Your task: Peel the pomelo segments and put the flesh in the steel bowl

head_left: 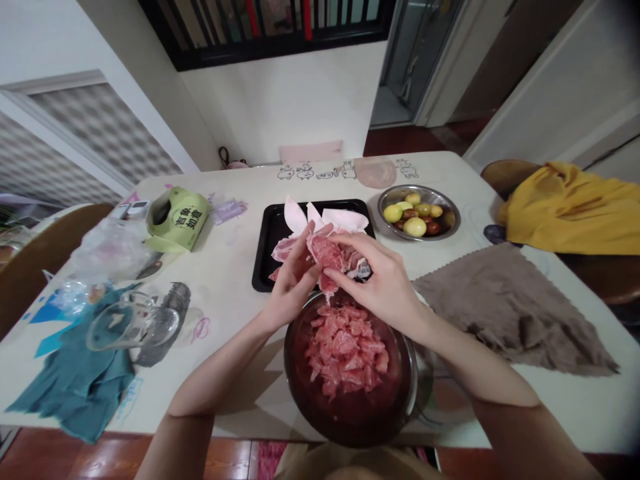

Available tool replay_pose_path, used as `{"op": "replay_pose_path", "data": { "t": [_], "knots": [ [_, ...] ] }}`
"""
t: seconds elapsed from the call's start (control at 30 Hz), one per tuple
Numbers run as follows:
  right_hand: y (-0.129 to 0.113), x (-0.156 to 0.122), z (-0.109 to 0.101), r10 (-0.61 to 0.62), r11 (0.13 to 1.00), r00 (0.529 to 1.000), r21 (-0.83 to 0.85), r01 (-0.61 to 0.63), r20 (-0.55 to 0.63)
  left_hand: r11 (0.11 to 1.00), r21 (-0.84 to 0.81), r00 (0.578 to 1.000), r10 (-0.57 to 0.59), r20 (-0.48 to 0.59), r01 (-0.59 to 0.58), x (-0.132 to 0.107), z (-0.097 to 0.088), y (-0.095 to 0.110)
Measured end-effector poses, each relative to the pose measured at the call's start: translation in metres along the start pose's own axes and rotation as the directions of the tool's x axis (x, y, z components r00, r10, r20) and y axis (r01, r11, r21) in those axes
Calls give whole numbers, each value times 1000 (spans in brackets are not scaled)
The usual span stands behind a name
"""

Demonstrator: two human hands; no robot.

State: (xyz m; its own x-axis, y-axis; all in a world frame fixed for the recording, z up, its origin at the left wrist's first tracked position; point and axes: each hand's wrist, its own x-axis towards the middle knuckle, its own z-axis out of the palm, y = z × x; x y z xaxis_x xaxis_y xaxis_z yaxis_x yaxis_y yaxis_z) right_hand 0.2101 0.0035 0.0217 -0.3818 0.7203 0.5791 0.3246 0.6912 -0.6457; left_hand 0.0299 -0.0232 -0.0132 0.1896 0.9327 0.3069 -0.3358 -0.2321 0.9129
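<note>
Above the far edge of the steel bowl (350, 420), the left hand (290, 283) and right hand (387, 287) both grasp a red fruit segment (326, 253); light, even pressure should avoid crushing it.

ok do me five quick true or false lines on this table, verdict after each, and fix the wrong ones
1. The left hand and right hand both hold the red piece. True.
2. The brown cloth lies to the right of the big bowl. True.
3. The big bowl is empty. False: red pulp lies in it.
4. Fruit sits in the small bowl. True.
5. The small bowl is nearer the person than the big bowl. False: it is farther away.
</note>
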Motion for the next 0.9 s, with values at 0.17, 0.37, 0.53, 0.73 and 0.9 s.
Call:
{"op": "replay_pose_path", "data": {
  "t": [0.17,0.37,0.53,0.73,0.9],
  "knots": [
    [-8,-27,-7,4,1000,1000,-31,-4,4,995,57,996,-81,37,78,-16,11,7],
    [-15,-55,-7,54,998,998,-32,-53,41,993,96,998,-68,10,66,-31,20,5],
    [-20,-68,-4,62,997,998,-51,-61,10,989,139,999,-45,-11,46,-39,24,2],
    [-23,-76,0,21,998,998,-53,-24,-53,991,135,1000,-18,1,18,-44,24,-5],
    [-16,-81,10,-7,991,998,-137,-1,-63,986,165,999,-30,10,28,-46,22,-9]
  ]
}}
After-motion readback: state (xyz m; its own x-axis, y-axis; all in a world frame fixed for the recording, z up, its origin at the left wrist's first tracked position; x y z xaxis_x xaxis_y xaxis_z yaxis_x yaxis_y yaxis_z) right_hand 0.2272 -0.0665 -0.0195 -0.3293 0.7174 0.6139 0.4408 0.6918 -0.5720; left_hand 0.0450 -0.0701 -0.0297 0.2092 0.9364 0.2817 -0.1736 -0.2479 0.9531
